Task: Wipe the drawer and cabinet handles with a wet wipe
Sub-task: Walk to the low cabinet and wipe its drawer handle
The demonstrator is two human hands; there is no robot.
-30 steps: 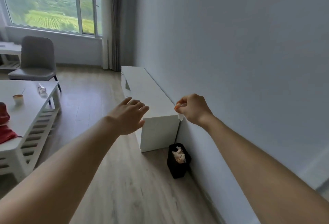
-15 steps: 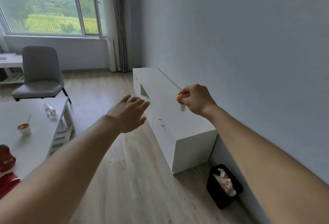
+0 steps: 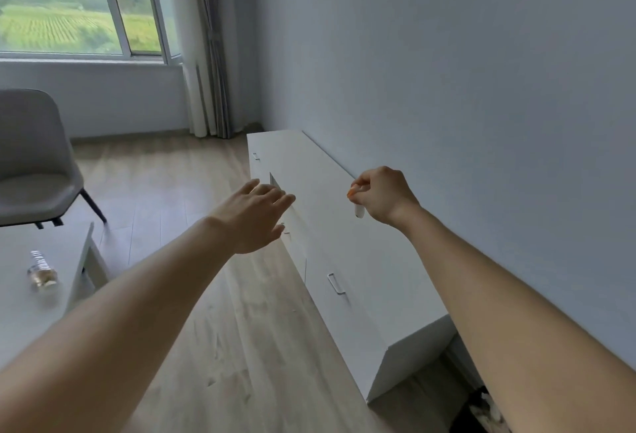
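The right hand pinches a small white wet wipe above the white cabinet, seemingly ready for its handles, while the left hand hovers spread and empty.

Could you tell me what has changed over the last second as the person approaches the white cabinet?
The view has swung right and closer along the cabinet, so its front handles now show, and the black bin has slid to the lower right edge. The right hand still pinches the small white wipe; the left hand stays open, holding nothing.
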